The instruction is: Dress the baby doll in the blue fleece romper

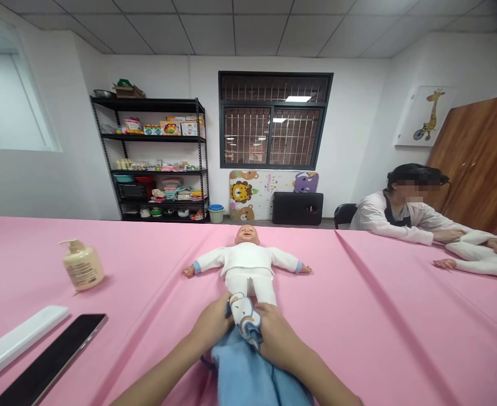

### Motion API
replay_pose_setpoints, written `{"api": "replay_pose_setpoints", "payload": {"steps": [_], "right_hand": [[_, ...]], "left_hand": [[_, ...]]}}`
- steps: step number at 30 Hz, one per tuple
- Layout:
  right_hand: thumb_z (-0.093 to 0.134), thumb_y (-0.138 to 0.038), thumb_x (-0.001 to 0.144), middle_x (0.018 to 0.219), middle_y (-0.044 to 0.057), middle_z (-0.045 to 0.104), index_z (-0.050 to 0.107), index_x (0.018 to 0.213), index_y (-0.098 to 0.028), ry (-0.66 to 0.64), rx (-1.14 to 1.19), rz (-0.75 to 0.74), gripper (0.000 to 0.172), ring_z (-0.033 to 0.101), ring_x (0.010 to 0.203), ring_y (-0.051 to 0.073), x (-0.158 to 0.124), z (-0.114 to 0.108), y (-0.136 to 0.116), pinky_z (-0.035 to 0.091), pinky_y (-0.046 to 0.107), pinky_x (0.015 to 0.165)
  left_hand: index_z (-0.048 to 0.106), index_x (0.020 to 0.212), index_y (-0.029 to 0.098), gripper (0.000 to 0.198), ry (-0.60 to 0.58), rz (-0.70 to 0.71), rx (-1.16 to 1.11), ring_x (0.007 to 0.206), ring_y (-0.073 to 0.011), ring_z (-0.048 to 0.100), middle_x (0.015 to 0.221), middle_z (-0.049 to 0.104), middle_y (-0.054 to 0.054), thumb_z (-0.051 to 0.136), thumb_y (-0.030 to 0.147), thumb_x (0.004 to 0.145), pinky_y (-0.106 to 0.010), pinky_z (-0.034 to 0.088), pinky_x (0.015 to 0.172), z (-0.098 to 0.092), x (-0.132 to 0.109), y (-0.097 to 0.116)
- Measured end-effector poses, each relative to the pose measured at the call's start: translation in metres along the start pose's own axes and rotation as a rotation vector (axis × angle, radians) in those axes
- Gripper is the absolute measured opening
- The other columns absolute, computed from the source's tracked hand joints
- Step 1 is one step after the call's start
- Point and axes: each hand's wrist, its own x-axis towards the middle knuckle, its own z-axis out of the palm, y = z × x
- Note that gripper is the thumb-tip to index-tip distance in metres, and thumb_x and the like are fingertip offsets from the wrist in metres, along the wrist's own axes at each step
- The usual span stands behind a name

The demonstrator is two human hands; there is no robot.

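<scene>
I count two grips of my own, my left grip (210, 324) and my right grip (278, 338), with one printed cloth (243, 318) and one blue towel (248, 375) between them. On the pink-covered worktop (358, 316) lie one baby doll (248, 265), one pump bottle (82, 265), one white strip (17, 344) and one black tablet (49, 361). To my right are one co-worker (396, 211) and a second doll (480, 259). Further off I count one black shelving rack (149, 137) with five shelves, one barred window (273, 121), one bucket (216, 214), one giraffe picture (426, 115), one black case (297, 208) and one chair (343, 214).
</scene>
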Motion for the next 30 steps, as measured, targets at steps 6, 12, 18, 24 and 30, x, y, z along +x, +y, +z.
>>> {"api": "replay_pose_setpoints", "payload": {"steps": [6,12,18,24,30], "right_hand": [[0.047,-0.009,0.06,0.089,0.003,0.053,0.053,0.085,-0.016,-0.012,0.182,-0.065,0.026,0.044,0.085,0.017,0.018,0.013,0.013,0.037,0.027,0.079],[0.047,-0.014,0.057,0.095,0.007,0.051,0.053,0.09,-0.012,-0.018,0.429,0.02,0.033,0.045,0.089,0.019,0.013,0.014,0.023,0.038,0.031,0.083],[0.051,-0.024,0.056,0.109,0.008,0.052,0.047,0.11,-0.011,0.021,0.903,0.233,0.056,0.046,0.104,0.023,0.012,0.012,0.041,0.037,0.034,0.092],[0.056,-0.024,0.052,0.096,0.006,0.058,0.045,0.108,-0.013,0.103,1.147,0.447,0.057,0.054,0.088,0.023,0.011,0.013,0.05,0.044,0.031,0.075],[0.056,-0.019,0.049,0.08,0.002,0.056,0.051,0.097,-0.013,0.117,1.276,0.386,0.048,0.053,0.079,0.02,0.016,0.017,0.055,0.045,0.029,0.072]], "left_hand": [[0.042,0.1,0.017,0.032,0.003,-0.129,0.026,0.082,-0.0267,0.058,0.089,0.061,-0.01,0.037,0.046,0.087,-0.031,0.04,0.064,0.012,0.003,-0.021],[0.043,0.108,0.015,0.05,-0.025,0.003,-0.567,0.11,-0.024,0.046,0.113,0.053,-0.01,0.052,0.056,0.079,-0.035,0.037,0.093,0.013,0.001,-0.024],[0.022,0.131,0.017,0.097,-0.324,0.021,-1.008,0.117,-0.0284,0.04,0.131,0.036,-0.015,0.077,0.05,0.058,-0.041,0.033,0.099,0.003,-0.004,-0.018],[0.004,0.14,0.018,0.121,-0.443,0.109,-0.882,0.127,-0.0293,0.023,0.14,0.022,-0.015,0.083,0.034,0.05,-0.041,0.018,0.107,-0.006,-0.011,-0.009],[0.011,0.14,0.017,0.092,-0.397,0.148,-0.812,0.115,-0.0258,0.042,0.133,0.037,-0.012,0.063,0.015,0.064,-0.038,0.037,0.097,-0.002,-0.009,-0.005]]}}
